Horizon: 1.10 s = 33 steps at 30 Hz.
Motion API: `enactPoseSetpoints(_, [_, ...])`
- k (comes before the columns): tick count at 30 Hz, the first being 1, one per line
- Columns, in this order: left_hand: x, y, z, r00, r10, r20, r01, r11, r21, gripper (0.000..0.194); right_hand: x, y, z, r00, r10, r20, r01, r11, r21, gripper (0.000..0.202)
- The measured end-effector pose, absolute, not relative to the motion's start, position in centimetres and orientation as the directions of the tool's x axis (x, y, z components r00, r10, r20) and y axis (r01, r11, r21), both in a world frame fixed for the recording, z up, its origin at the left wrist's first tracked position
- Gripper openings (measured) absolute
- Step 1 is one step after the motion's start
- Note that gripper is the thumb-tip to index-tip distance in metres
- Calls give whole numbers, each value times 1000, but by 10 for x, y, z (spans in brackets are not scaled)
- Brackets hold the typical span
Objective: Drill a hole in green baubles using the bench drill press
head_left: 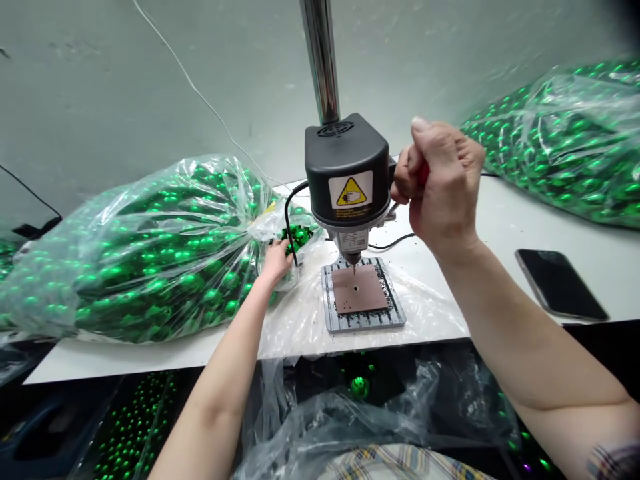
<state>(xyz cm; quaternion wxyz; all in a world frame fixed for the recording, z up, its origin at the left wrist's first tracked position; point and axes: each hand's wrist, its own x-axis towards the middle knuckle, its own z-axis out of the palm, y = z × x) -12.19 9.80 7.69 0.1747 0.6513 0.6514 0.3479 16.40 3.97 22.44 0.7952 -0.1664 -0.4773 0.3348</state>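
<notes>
My right hand [443, 183] is closed in a fist around the red knob [423, 175] of a lever on the right side of a small black drill press [345, 170]. Beneath the motor, a thin drill bit [355, 269] points down over a brownish square plate [360, 288] with a dark hole in it. To the left, my left hand [278, 259] reaches into the mouth of a clear plastic bag [165, 250], its fingers out over shiny green balls [299, 237]. The fingertips are partly hidden among them.
The plate lies on a grey slotted base [367, 327] sprinkled with dark shavings. A phone [560, 283] rests at the right of the white table [505, 227]. Another bag of green balls [565, 147] stands behind it. Plastic sheeting [320, 427] hangs below the front edge.
</notes>
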Motion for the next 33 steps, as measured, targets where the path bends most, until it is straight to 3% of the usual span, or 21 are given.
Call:
enactPoseSetpoints(7, [-124, 118, 68, -71, 988, 136, 642, -59, 764, 28, 165, 37, 223, 303, 693, 654, -366, 718, -591, 50])
enactPoseSetpoints(11, [-137, 78, 87, -270, 953, 138, 265, -64, 962, 42, 166, 39, 222, 297, 689, 661, -354, 722, -594, 48])
enactPoseSetpoints(13, [-138, 43, 96, -329, 937, 117, 102, -88, 991, 46, 166, 40, 222, 300, 682, 667, -338, 730, -594, 51])
enactPoseSetpoints(16, [-124, -13, 96, -388, 904, 179, 161, -125, 979, 49, 165, 42, 222, 297, 676, 674, -285, 737, -613, 56])
enactPoseSetpoints(18, [-102, -40, 88, -348, 923, 166, 138, -125, 983, 54, 165, 43, 222, 313, 670, 674, -262, 743, -616, 58])
enactPoseSetpoints(21, [-64, -56, 74, -135, 989, -54, -75, 44, 996, 62, 165, 45, 221, 305, 670, 677, -240, 742, -626, 60])
enactPoseSetpoints(24, [-35, -46, 65, 98, 952, -291, -273, 307, 912, 66, 167, 44, 221, 271, 677, 685, -237, 736, -634, 60])
enactPoseSetpoints(27, [-22, -32, 64, 155, 892, -424, -388, 449, 805, 63, 167, 42, 222, 260, 686, 680, -241, 728, -642, 62])
enactPoseSetpoints(30, [-21, -26, 65, 99, 902, -421, -408, 423, 809, 59, 168, 40, 224, 249, 700, 670, -245, 714, -655, 62])
enactPoseSetpoints(33, [-21, -27, 63, 10, 949, -314, -297, 303, 906, 64, 167, 40, 224, 255, 702, 665, -271, 712, -648, 61])
